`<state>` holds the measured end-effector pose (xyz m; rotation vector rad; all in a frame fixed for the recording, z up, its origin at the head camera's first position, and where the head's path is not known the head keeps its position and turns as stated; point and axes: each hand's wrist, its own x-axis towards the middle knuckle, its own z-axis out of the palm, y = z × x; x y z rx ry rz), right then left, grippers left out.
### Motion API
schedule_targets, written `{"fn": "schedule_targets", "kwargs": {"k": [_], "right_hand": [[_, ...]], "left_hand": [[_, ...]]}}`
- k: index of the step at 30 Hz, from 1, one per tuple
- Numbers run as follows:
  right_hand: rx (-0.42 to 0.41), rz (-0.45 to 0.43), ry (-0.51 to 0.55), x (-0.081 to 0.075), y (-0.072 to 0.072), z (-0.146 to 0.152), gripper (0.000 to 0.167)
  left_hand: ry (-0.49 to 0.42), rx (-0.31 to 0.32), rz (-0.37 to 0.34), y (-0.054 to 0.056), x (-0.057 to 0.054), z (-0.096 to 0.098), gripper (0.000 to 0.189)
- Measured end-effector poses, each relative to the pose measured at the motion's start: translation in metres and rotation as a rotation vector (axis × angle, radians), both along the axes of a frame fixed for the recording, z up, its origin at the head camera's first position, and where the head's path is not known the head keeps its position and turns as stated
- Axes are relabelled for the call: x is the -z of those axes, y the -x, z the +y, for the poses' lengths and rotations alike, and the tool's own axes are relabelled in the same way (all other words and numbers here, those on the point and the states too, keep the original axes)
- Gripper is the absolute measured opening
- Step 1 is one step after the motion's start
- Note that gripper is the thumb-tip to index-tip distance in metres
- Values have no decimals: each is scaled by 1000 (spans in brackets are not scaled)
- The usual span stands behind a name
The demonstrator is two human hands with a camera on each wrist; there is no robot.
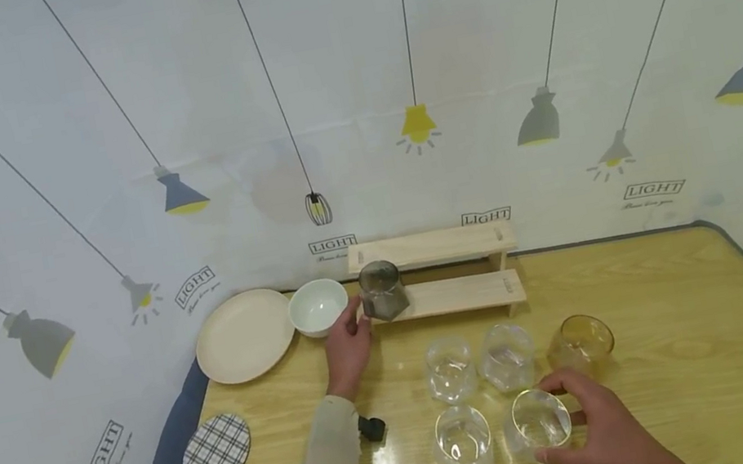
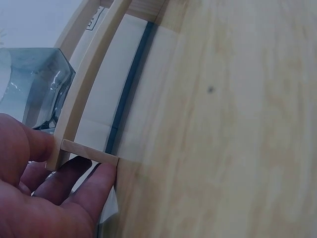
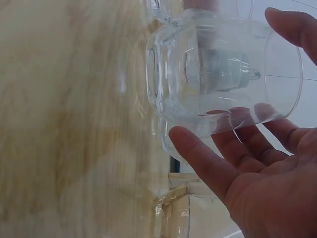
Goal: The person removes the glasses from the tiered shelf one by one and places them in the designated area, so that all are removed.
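My left hand (image 1: 349, 345) is at the left end of a two-step wooden shelf (image 1: 460, 293). In the left wrist view its thumb and fingers (image 2: 94, 191) pinch the end of the lower board beside the leg. A grey faceted glass (image 1: 383, 293) stands on that board, just right of the hand. My right hand (image 1: 603, 427) holds a clear glass (image 1: 541, 422), thumb near side and fingers far side. The right wrist view shows this clear glass (image 3: 218, 74) upright, fingers spread along its wall. Whether its base touches the table cannot be told.
Three other clear glasses (image 1: 463, 444) stand in front of the shelf. An amber glass (image 1: 583, 344) is right of them. Left lie a cream plate (image 1: 244, 337), a pale bowl (image 1: 319, 307) and a checked round coaster (image 1: 216, 452). A small black object (image 1: 373, 429) shows beside the left sleeve.
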<state>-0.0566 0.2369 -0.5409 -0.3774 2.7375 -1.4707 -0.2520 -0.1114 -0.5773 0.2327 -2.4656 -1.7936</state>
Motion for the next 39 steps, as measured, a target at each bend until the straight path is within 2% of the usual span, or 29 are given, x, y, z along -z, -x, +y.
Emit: {"fn": "schedule_targets", "kwargs": {"k": [6,12,18,23,29,34,39], "right_hand": [[23,-101,-31,2,-2,-4,69],[-9,-106,-41,2,0,-6,73],[-38,-34,-73,4,3,-4,79],[-72,128,-126,0,5,1,71],[-102,327,-89,-23,16,3,65],[-99,397,-56,-48,29,3,60],[-66,418,-26,-74,45,-7,53]], "left_hand": [[15,-11,8,-4,-1,-2,44],[30,-13,4,-2,1,-4,44],[51,1,5,2,3,-3,44],[41,8,6,3,2,-3,44],[36,11,0,4,1,-1,44],[30,11,-13,3,-1,0,44],[16,17,-4,1,-1,0,45]]}}
